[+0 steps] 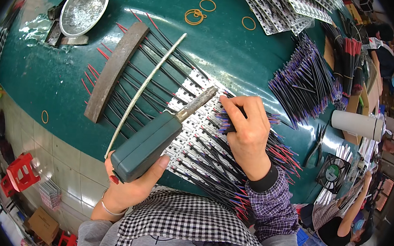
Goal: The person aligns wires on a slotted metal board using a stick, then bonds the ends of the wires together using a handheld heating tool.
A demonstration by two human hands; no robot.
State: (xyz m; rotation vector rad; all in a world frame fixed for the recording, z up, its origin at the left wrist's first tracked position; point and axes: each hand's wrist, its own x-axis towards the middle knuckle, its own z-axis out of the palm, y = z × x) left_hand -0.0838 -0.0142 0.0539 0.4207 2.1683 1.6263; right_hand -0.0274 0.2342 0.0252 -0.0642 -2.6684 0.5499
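Note:
My left hand (131, 190) is closed around a dark green soldering gun (147, 147). Its thick metal tip (197, 103) points up and right over a panel of white circuit boards (191, 136). Close to that tip, the thumb and index finger of my right hand (251, 134) pinch a thin wire at the boards. A bundle of short black wires with purple ends (225, 123) sits under this hand, partly hidden by it. Black and red wires (210, 183) extend from the boards on the near side; more black wires (156, 75) run out to the left.
A curved brown bar (117, 71) and a pale thin rod (146, 83) lie across the left wires. Farther left is a metal bowl (84, 10) of silvery bits. To the right are a wire pile (303, 81), pliers (317, 145), a white cylinder (356, 124) and a small fan (333, 172).

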